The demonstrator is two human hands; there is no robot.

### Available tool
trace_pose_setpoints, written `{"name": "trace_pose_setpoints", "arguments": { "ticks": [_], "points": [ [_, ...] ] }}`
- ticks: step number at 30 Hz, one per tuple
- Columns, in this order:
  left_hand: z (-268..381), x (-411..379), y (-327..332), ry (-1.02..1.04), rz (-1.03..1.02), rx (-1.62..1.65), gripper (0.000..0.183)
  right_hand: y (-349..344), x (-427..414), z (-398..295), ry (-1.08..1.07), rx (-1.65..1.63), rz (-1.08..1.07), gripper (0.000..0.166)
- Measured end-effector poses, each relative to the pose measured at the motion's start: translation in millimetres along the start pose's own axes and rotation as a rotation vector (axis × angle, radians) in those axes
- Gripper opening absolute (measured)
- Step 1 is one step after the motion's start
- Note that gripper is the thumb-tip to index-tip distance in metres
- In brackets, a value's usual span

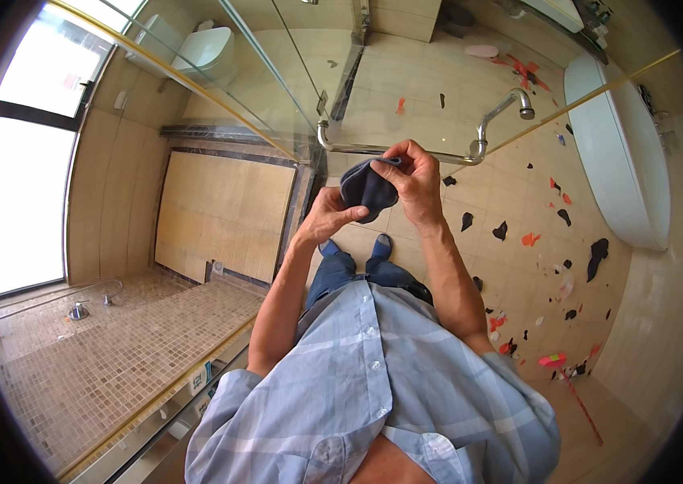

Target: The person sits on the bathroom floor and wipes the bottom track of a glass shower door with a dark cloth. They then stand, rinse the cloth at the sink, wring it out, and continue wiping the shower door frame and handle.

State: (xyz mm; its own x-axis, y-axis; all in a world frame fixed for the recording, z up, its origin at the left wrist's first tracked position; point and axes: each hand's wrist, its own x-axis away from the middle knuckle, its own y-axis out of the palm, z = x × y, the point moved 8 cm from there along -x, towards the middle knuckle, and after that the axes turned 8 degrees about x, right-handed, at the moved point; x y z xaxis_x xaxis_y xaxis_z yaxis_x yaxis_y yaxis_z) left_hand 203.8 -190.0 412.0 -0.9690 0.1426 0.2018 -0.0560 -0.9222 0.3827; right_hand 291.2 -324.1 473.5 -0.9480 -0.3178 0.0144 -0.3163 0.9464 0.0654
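Note:
Both of my hands hold a folded dark navy cloth point(371, 187) in front of my body. My left hand point(332, 215) grips its lower left edge, the thumb lying across the front. At the upper right edge my right hand point(411, 178) pinches the cloth between thumb and fingers. Just beyond the hands runs a chrome towel bar point(450, 158) fixed to a glass shower panel; whether the cloth touches it I cannot tell. What lies behind the cloth is hidden.
Black and orange scraps litter the tiled floor point(498, 193) at the right, with a pink broom point(553, 360) among them. A white bathtub point(619, 157) stands along the right wall. At the upper left is a toilet point(205, 48); a mosaic-tiled ledge point(154, 339) fills the lower left.

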Motion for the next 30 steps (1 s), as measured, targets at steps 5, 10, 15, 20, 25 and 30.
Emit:
{"name": "trace_pose_setpoints", "arguments": {
  "ticks": [5, 10, 15, 20, 25, 30],
  "points": [
    [-41, -18, 15, -0.067, -0.015, -0.032, 0.026, -23, -3, -4, -0.008, 0.024, 0.065, 0.021],
    [-42, -19, 24, -0.024, -0.021, 0.154, 0.021, -60, -6, 29, 0.104, -0.191, 0.153, 0.017],
    [-29, -23, 26, -0.036, 0.015, 0.571, 0.031, -61, 18, 119, 0.589, -0.092, -0.07, 0.068],
    [-29, -22, 11, -0.023, 0.031, 0.587, 0.03, -44, 47, 158, 0.683, -0.212, -0.26, 0.073],
    [-26, -17, 4, -0.007, 0.142, 0.545, 0.028, -29, 40, 127, 0.517, -0.095, -0.388, 0.05],
    [-39, -14, -15, -0.115, 0.285, 0.319, 0.025, -22, 34, 117, 0.396, -0.242, -0.298, 0.019]
  ]
}}
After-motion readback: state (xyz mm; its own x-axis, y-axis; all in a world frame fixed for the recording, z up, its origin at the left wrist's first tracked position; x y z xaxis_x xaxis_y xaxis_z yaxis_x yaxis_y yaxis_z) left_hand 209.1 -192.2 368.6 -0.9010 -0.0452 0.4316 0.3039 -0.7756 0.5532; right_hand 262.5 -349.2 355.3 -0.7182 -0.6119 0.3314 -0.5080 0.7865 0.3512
